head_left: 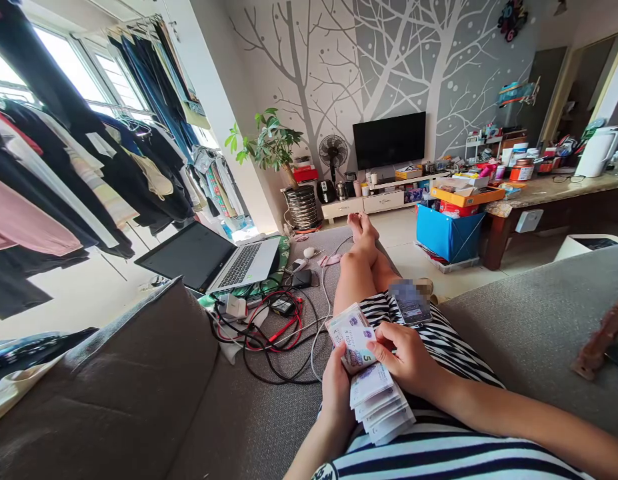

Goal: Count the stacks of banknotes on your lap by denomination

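Observation:
My left hand (337,383) is closed round a bundle of banknotes (343,325), its thumb lying over the lower left edge. Pinched between the thumb and fingers of my right hand (406,353) is the right edge of the top banknote (359,345), which shows a "5" and purple print. Below both hands, a fanned stack of banknotes (381,403) rests on the striped cloth over my lap. A phone (411,301) lies face up on my thigh, just beyond my right hand.
On the grey sofa (259,420) to my left are a laptop (243,263), tangled cables (283,327) and a white charger (235,306). A cushion (139,373) stands nearer. Ahead are a television (389,140), a blue box (449,233) and a cluttered table (549,192).

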The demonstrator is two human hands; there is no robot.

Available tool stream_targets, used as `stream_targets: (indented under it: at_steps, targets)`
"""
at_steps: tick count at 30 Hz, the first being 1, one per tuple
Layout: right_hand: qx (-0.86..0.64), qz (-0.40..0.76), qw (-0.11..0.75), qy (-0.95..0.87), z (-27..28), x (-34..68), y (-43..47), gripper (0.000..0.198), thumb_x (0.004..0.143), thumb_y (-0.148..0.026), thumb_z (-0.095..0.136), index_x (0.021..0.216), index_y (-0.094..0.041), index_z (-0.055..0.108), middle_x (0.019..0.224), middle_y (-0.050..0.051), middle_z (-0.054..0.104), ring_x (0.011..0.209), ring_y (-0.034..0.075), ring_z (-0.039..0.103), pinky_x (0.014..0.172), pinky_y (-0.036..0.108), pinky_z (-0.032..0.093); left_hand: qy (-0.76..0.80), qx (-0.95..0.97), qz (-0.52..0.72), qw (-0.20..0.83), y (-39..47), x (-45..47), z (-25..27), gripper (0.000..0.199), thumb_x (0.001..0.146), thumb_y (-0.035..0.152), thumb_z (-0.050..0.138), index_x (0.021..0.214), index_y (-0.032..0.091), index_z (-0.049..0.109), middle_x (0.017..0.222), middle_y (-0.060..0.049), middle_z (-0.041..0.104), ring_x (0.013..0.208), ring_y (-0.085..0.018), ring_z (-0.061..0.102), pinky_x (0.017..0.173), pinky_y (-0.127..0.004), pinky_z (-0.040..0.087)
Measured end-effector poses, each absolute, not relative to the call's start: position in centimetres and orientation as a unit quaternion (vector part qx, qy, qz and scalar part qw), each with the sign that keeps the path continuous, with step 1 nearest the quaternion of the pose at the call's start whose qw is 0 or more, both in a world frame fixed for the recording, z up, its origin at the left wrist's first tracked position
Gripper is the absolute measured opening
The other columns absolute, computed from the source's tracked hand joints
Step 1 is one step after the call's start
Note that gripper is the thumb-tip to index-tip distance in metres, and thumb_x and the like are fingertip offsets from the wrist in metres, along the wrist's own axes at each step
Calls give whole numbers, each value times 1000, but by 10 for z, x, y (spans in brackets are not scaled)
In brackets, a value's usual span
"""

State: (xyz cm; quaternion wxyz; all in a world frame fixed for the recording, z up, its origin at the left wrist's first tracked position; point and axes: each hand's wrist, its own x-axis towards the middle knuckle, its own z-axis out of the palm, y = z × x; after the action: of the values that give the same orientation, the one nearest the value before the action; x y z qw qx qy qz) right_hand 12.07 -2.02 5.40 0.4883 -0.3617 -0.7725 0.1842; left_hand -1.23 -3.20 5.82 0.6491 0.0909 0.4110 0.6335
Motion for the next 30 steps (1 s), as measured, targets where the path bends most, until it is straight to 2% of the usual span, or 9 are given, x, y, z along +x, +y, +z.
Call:
stream_targets:
  at_steps: [8, 16, 22, 30]
  targets:
    - [-368, 219, 488, -761, 53, 122, -20, 21, 93, -28, 53, 74, -19, 53, 66, -1, 59, 59, 13, 53, 59, 23, 38, 423, 108, 641, 631, -33, -12, 58, 22, 82, 20, 53, 83, 12, 73, 74, -7, 75, 69, -18, 70, 74, -27, 54]
    - [-380, 249, 487, -746, 56, 121, -17, 24, 92, -31, 52, 71, -19, 50, 62, -2, 55, 58, 13, 50, 57, 23, 37, 394, 106, 642, 649, -31, -14, 50, 21, 81, 22, 53, 82, 11, 71, 79, -9, 76, 67, -20, 70, 75, -34, 56]
    - [-375, 280, 493, -733, 53, 121, -11, 26, 92, -33, 53, 71, -19, 50, 62, -2, 55, 58, 13, 50, 57, 23, 38, 387, 114, 624, 669, -38, -10, 58, 28, 83, 26, 50, 88, 11, 72, 75, -9, 74, 79, -23, 71, 77, -34, 56]
    - [-368, 303, 499, -724, 51, 122, -8, 24, 91, -33, 54, 72, -19, 52, 63, -2, 57, 58, 13, 51, 56, 23, 39, 409, 131, 631, 646, -40, -8, 61, 21, 73, 25, 54, 81, 13, 70, 80, -8, 74, 78, -24, 70, 72, -32, 54]
